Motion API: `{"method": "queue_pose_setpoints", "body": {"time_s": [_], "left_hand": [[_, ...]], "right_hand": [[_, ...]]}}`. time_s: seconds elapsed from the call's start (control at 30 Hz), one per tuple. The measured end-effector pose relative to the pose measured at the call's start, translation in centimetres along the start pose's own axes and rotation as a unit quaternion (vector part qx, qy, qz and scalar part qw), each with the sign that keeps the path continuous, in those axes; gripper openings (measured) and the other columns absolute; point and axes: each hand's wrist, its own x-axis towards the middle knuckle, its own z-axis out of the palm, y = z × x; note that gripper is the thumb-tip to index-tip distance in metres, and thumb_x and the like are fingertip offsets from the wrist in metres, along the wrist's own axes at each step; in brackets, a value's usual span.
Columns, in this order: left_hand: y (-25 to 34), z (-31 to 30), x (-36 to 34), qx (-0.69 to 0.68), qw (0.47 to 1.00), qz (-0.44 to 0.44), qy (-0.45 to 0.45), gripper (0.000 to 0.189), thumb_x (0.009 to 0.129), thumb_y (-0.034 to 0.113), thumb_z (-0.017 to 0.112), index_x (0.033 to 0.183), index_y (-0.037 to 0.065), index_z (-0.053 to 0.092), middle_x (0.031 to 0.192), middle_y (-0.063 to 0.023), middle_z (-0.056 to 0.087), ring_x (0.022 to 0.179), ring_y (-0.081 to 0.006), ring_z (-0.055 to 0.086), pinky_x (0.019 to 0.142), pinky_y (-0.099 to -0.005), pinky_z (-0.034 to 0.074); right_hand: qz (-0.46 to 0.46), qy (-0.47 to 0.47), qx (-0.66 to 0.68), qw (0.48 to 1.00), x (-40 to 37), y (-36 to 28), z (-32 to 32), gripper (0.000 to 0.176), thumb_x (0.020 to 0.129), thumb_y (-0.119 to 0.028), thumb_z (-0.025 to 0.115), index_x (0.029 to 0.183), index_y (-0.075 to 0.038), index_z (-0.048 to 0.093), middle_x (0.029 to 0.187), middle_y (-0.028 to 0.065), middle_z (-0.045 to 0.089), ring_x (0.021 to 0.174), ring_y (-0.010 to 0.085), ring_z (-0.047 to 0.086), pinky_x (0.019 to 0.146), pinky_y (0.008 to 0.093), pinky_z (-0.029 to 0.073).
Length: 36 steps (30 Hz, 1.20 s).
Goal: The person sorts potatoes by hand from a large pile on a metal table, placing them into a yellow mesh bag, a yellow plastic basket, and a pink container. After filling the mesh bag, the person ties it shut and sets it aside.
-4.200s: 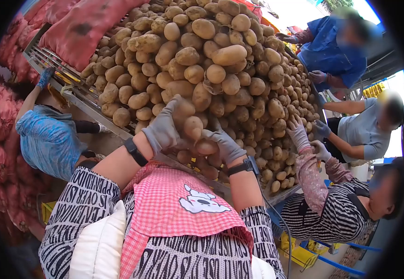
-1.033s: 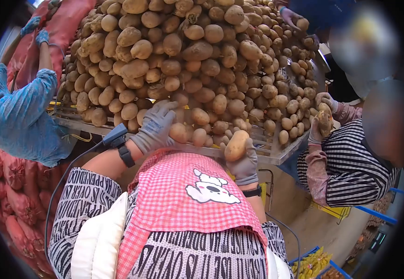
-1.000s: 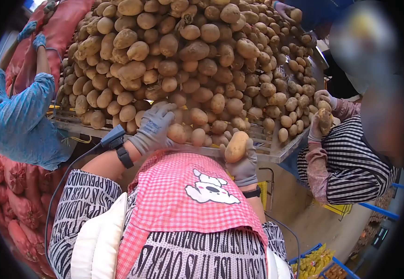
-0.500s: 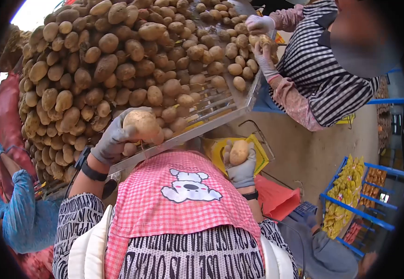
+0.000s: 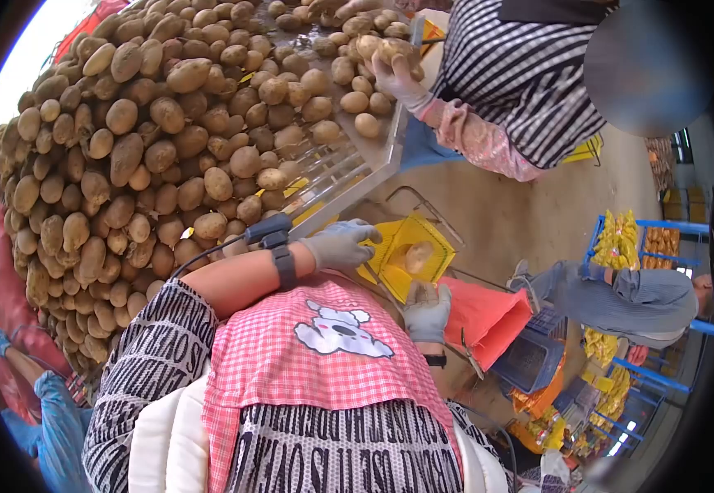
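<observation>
My left hand [image 5: 339,245], in a grey glove, reaches across the front of my pink checked apron [image 5: 291,329]. Its fingers stretch out by the near side of a yellow bag [image 5: 391,232], held open on a metal frame. One potato [image 5: 417,256] shows in the bag's mouth, slightly blurred. Just below it is my right hand [image 5: 427,314], gloved too, with loosely bent fingers and nothing seen in them. Beyond the left arm a large heap of potatoes [image 5: 168,148] covers a metal-edged sorting table [image 5: 349,191].
Across the table a person in a striped top [image 5: 521,82] holds potatoes [image 5: 390,53]. A red sack [image 5: 488,324] and a blue crate [image 5: 529,361] stand at right. Blue racks [image 5: 673,226] hold filled yellow bags [image 5: 617,238]. Someone in blue sleeves [image 5: 57,411] is at left.
Both hands have let go of their potatoes. My left hand has moved right, from the heap to the yellow bag, where a potato now shows. My view has shifted, and a person appears at right.
</observation>
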Motion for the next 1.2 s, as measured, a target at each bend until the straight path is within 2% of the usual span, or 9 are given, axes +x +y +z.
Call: {"method": "queue_pose_setpoints", "body": {"time_s": [0.27, 0.5, 0.57, 0.67, 0.73, 0.83, 0.93, 1.1, 1.2], "left_hand": [[-3.6, -1.8, -11.9, -0.32, 0.923, -0.037, 0.21, 0.028, 0.102, 0.025, 0.055, 0.121, 0.006, 0.064, 0.103, -0.0023, 0.065, 0.099, -0.0115, 0.058, 0.09, -0.0289, 0.048], [-7.7, 1.6, -21.5, -0.321, 0.789, 0.027, 0.524, 0.026, 0.1, 0.018, 0.059, 0.12, 0.001, 0.063, 0.111, -0.0053, 0.067, 0.104, -0.0141, 0.061, 0.093, -0.0319, 0.049], [-8.4, 2.5, -25.7, -0.282, 0.781, -0.016, 0.556, 0.025, 0.095, 0.008, 0.062, 0.119, 0.002, 0.063, 0.114, -0.0088, 0.067, 0.107, -0.0172, 0.062, 0.095, -0.0328, 0.049], [-10.2, 5.2, -30.2, -0.163, 0.684, -0.019, 0.711, 0.031, 0.087, 0.01, 0.067, 0.117, 0.004, 0.065, 0.112, -0.0106, 0.066, 0.11, -0.0267, 0.062, 0.099, -0.0379, 0.048], [-11.2, 6.1, -32.8, 0.093, 0.521, -0.185, 0.828, 0.042, 0.082, 0.005, 0.067, 0.124, 0.003, 0.06, 0.113, -0.0127, 0.063, 0.114, -0.0291, 0.059, 0.101, -0.0385, 0.048], [-13.3, 6.3, -35.3, 0.029, 0.45, -0.213, 0.867, 0.047, 0.083, 0.004, 0.072, 0.127, 0.001, 0.055, 0.117, -0.015, 0.06, 0.112, -0.0305, 0.06, 0.099, -0.0369, 0.049], [-14.7, 6.8, -36.8, 0.023, 0.517, -0.207, 0.83, 0.056, 0.082, 0.011, 0.076, 0.132, 0.001, 0.051, 0.125, -0.0165, 0.057, 0.117, -0.0323, 0.057, 0.101, -0.0394, 0.048], [-16.6, 6.2, -34.9, 0.075, 0.596, -0.264, 0.755, 0.059, 0.078, 0.025, 0.078, 0.128, 0.006, 0.053, 0.128, -0.0168, 0.056, 0.12, -0.036, 0.052, 0.105, -0.0458, 0.039], [-17.8, 6.1, -35.1, 0.085, 0.603, -0.266, 0.747, 0.058, 0.077, 0.029, 0.079, 0.125, 0.009, 0.054, 0.127, -0.0153, 0.056, 0.12, -0.0354, 0.052, 0.103, -0.0457, 0.038]], "right_hand": [[0.039, -0.193, -0.326, 0.925, -3.1, 5.5, 11.7, 0.041, 0.101, -0.035, 0.055, 0.131, -0.008, 0.057, 0.121, 0.005, 0.065, 0.101, 0.0162, 0.064, 0.081, 0.0278, 0.056], [-0.026, -0.53, -0.536, 0.657, -9.2, 15.5, 22.3, 0.037, 0.103, -0.019, 0.056, 0.134, 0.0, 0.051, 0.121, 0.0104, 0.061, 0.098, 0.0154, 0.065, 0.082, 0.0257, 0.054], [-0.06, -0.62, -0.586, 0.518, -13.2, 19.0, 23.7, 0.038, 0.101, -0.018, 0.06, 0.132, 0.001, 0.053, 0.123, 0.0097, 0.061, 0.104, 0.0168, 0.064, 0.086, 0.0272, 0.053], [-0.049, -0.709, -0.564, 0.421, -16.5, 24.3, 23.9, 0.034, 0.098, -0.015, 0.063, 0.127, 0.001, 0.058, 0.121, 0.0095, 0.063, 0.109, 0.0196, 0.063, 0.093, 0.0311, 0.052], [-0.117, -0.77, -0.532, 0.334, -18.6, 27.3, 23.9, 0.033, 0.096, -0.014, 0.064, 0.126, 0.0, 0.059, 0.12, 0.011, 0.063, 0.109, 0.0204, 0.063, 0.092, 0.0311, 0.052], [-0.221, -0.829, -0.482, 0.178, -21.6, 31.6, 23.3, 0.033, 0.092, -0.015, 0.067, 0.123, -0.002, 0.062, 0.118, 0.0137, 0.064, 0.107, 0.0256, 0.063, 0.092, 0.0348, 0.052], [-0.29, -0.843, -0.452, 0.001, -24.0, 34.8, 21.5, 0.042, 0.082, -0.024, 0.072, 0.12, -0.007, 0.061, 0.116, 0.0167, 0.063, 0.104, 0.0399, 0.061, 0.091, 0.0476, 0.05], [-0.392, -0.789, -0.474, -0.021, -20.2, 38.8, 17.2, 0.052, 0.077, -0.024, 0.075, 0.122, -0.008, 0.054, 0.118, 0.0197, 0.059, 0.106, 0.0402, 0.058, 0.093, 0.0484, 0.047], [-0.345, -0.794, -0.498, 0.05, -20.2, 38.5, 17.1, 0.055, 0.077, -0.019, 0.072, 0.126, -0.002, 0.053, 0.122, 0.0206, 0.057, 0.11, 0.0374, 0.059, 0.096, 0.0455, 0.048]]}}
